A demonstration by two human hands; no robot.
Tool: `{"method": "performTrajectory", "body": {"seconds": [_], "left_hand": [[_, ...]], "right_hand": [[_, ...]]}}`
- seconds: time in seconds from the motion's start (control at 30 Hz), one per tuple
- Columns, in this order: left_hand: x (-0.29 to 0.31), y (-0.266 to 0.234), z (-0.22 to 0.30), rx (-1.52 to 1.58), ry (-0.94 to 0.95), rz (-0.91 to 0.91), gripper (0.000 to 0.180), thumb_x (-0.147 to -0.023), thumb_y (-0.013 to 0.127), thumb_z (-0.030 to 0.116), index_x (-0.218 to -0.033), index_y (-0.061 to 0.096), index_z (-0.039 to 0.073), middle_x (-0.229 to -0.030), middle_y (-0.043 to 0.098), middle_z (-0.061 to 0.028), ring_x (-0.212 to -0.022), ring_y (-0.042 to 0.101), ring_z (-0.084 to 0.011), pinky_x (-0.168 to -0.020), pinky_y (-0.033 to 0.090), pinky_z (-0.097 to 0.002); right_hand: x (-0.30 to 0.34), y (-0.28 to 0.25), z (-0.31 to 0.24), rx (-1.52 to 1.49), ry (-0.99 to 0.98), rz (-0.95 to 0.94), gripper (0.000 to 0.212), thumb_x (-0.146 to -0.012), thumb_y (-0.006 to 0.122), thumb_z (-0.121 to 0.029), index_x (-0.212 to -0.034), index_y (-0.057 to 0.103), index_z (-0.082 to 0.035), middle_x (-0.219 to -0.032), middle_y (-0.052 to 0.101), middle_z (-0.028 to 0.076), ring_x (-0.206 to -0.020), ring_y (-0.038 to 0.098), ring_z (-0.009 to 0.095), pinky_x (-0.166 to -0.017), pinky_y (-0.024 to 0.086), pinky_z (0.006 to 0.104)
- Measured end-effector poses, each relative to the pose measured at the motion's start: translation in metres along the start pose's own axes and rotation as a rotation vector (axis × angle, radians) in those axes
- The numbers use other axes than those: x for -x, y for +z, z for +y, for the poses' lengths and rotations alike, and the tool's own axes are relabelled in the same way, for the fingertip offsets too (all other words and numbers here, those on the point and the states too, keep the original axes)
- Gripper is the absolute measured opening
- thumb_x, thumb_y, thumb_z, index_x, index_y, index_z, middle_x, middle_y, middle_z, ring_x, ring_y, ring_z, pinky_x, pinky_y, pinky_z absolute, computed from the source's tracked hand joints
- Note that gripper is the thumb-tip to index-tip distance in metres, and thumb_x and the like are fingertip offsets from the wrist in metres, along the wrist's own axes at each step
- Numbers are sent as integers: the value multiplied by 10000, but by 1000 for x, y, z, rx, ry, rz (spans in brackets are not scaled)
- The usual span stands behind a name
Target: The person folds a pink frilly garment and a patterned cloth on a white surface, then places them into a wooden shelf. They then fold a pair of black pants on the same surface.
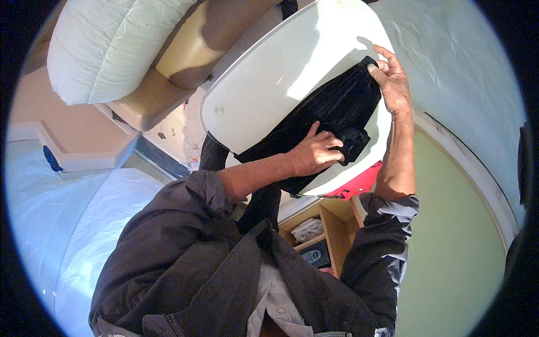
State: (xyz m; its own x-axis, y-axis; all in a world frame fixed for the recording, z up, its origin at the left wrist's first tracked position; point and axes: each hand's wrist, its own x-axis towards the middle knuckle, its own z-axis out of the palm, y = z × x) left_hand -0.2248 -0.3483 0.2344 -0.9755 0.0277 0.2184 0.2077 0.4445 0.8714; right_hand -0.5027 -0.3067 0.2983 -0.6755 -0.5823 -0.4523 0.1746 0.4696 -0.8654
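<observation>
A black garment (314, 115), by its shape perhaps a pair of trousers, lies slantwise across a white table (252, 95) with rounded corners. At its upper right end the edge looks gathered, and my right hand (393, 84) pinches that corner between thumb and finger, the other fingers lifted. My left hand (317, 154) rests on the cloth near the lower edge, fingers apart and partly bent, beside a bunched fold (353, 140). Dark cloth (213, 154) also shows below the table's near left edge; whether it belongs to the garment I cannot tell.
Left of the table stands a brown and cream padded seat (185, 56) with a pale puffy quilt (112, 50) above it. Under the near edge are a wooden shelf unit (331, 230) and a red item (362, 180). Pale sheeting (455, 62) hangs at the right.
</observation>
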Motion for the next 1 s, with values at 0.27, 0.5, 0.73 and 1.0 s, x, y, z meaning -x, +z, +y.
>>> {"method": "performTrajectory", "body": {"seconds": [0.27, 0.5, 0.73, 1.0], "left_hand": [[-1, -3, -2, 2, 7, -11, 148, -879, 778, 236, -1022, 743, 220, -1208, 657, -33, -1197, 610, -253, -1097, 349, -721], [-2, -9, -7, 72, -61, -39, 170, -880, 777, 231, -1044, 741, 202, -1230, 656, -54, -1207, 609, -275, -1122, 347, -685], [-8, -21, -11, 135, -94, -60, 205, -888, 765, 163, -1085, 714, 181, -1256, 650, -87, -1209, 605, -301, -1076, 446, -529], [-26, -34, -11, 249, -206, 4, 188, -940, 692, 114, -1117, 715, 57, -1233, 681, -160, -1147, 658, -351, -987, 540, -405]], "right_hand": [[-13, -1, 43, -245, -39, 95, 373, -969, 629, 30, -1330, 643, -66, -1239, 698, 76, -1164, 602, 138, -1030, 462, 307], [-28, 17, 37, -152, 32, 24, 315, -1001, 661, -71, -1315, 641, -55, -1211, 711, 65, -1106, 641, 154, -1013, 495, 308], [-17, -20, 26, 48, 151, -53, 344, -956, 760, -291, -1191, 665, -58, -924, 674, -9, -826, 602, 91, -740, 497, 234], [19, -92, 78, 322, 103, 265, 230, -978, 721, -200, -1164, 695, -68, -1096, 731, 38, -1018, 659, 161, -941, 532, 326]]}}
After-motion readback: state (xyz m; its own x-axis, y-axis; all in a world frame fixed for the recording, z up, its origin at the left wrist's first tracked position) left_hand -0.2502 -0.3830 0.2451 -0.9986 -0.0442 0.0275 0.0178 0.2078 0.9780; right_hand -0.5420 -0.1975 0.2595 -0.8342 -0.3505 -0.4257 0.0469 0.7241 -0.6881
